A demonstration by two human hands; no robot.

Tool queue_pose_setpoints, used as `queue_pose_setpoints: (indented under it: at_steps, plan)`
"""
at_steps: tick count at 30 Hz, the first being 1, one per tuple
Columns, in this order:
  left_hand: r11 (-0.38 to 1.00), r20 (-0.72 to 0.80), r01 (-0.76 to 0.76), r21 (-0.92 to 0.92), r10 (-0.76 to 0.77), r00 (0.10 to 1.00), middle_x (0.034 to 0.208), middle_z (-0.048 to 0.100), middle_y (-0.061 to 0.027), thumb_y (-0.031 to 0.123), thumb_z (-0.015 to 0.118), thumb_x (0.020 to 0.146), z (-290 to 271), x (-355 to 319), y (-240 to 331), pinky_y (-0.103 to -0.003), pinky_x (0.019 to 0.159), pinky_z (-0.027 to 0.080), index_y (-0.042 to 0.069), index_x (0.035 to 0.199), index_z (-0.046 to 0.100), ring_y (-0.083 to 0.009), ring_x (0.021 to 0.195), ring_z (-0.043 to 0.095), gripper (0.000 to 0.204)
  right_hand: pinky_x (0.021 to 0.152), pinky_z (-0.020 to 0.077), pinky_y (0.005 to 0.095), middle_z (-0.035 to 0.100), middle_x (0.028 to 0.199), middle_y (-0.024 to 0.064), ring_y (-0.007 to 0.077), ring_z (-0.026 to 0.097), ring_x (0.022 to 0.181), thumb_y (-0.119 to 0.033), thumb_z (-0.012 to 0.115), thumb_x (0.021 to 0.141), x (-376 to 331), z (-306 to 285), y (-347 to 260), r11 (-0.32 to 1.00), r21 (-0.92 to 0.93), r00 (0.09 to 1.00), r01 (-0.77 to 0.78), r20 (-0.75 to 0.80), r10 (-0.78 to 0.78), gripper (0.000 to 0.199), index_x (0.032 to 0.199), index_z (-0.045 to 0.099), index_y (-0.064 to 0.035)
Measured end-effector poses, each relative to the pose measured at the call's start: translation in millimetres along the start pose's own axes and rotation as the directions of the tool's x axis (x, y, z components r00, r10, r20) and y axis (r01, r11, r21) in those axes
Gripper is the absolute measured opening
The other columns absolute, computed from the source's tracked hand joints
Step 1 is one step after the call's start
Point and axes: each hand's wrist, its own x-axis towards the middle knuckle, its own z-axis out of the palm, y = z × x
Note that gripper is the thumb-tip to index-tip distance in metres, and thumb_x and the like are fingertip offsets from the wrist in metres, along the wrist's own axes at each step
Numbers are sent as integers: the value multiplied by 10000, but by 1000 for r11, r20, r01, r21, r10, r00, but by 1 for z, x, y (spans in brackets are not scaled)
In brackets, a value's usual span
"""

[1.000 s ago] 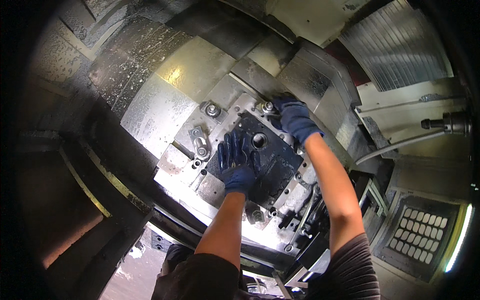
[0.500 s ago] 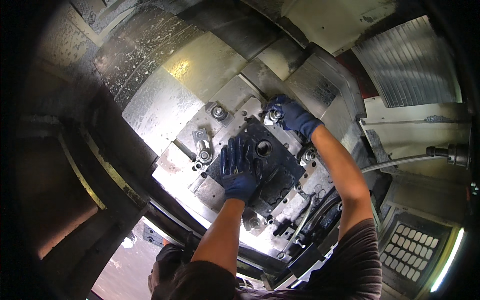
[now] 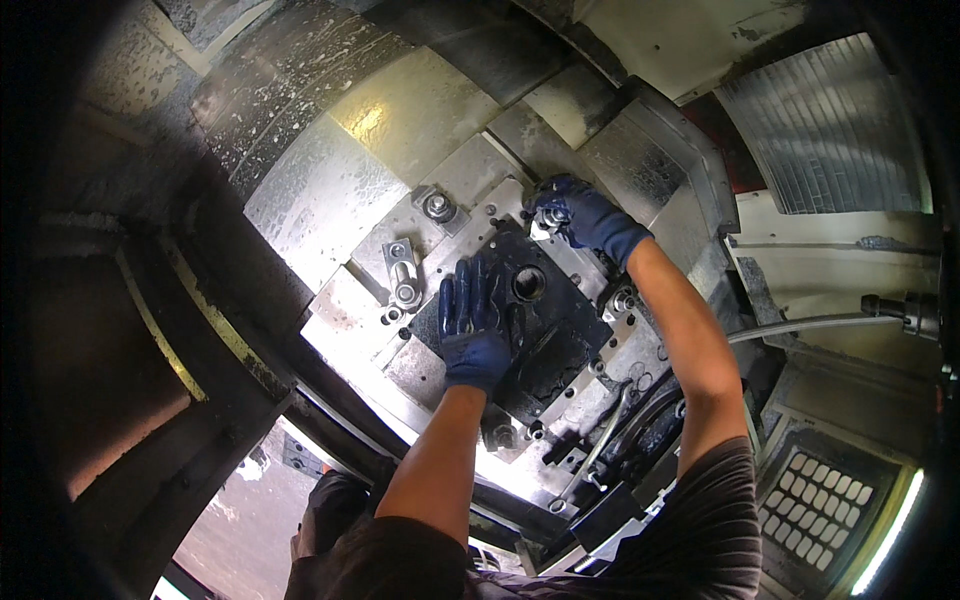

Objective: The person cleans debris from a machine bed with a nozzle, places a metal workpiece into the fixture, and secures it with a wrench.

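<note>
A dark square metal plate [image 3: 560, 355] with a round hole lies on a pale machined fixture base [image 3: 345, 330]. My left hand [image 3: 474, 325], in a blue coated glove, rests flat on the plate's left part, fingers stretched out. At the plate's far corner my gloved right hand [image 3: 590, 220] closes around a clamp nut [image 3: 549, 217]; the fingers partly cover the nut and the clamp beneath. Other bolted clamps stand around the plate: one at the far left [image 3: 438, 206], a slotted strap clamp [image 3: 402, 275] nearer, and one at the right [image 3: 622, 302].
A long-handled metal tool [image 3: 606, 440] lies at the base's right near edge. Right of my right arm, a grey hose [image 3: 800, 324] runs to a wall fitting. Metal walls surround the base, with a slotted panel [image 3: 815, 500] at the lower right.
The view has shifted slightly. My left hand stays flat on the plate, and my right hand remains at the same clamp nut, its fingers turned a little so more of the nut shows.
</note>
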Motion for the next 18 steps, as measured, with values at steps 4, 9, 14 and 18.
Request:
queue_pose_setpoints:
  at_steps: [4,9,14,18]
  plan:
    - [1000,1,-3,-2,3,1000,1504,299,-189,315,563,860,-2,2,2,-506,1147,170,109,1441,375,-370,1404,249,645,1073,367,387,543,1302,127,327,478,1238,22,690,677,0,-6,-5,1000,21,999,-11,31,11,562,1197,611,-176]
    - [1000,6,19,-3,-19,1000,1509,290,-188,308,562,858,-1,0,2,-502,1149,167,114,1446,367,-371,1406,244,649,1050,385,392,568,1252,131,336,495,1209,3,689,689,-2,-10,-15,999,11,999,-49,2,49,499,1156,620,-162]
    - [1000,11,11,13,-11,1000,1510,287,-188,307,561,861,0,1,1,-500,1150,168,113,1444,369,-368,1406,243,644,1029,398,402,586,1204,128,341,513,1177,-15,685,704,-1,-29,-26,999,15,998,-29,51,29,460,1137,617,-154]
    - [1000,10,2,13,-2,1000,1502,302,-188,309,559,863,0,3,3,-499,1148,174,114,1439,378,-367,1403,253,634,1027,398,406,586,1202,124,334,516,1169,-29,684,714,-6,-27,-23,999,-28,998,29,-63,-31,441,1130,623,-164]
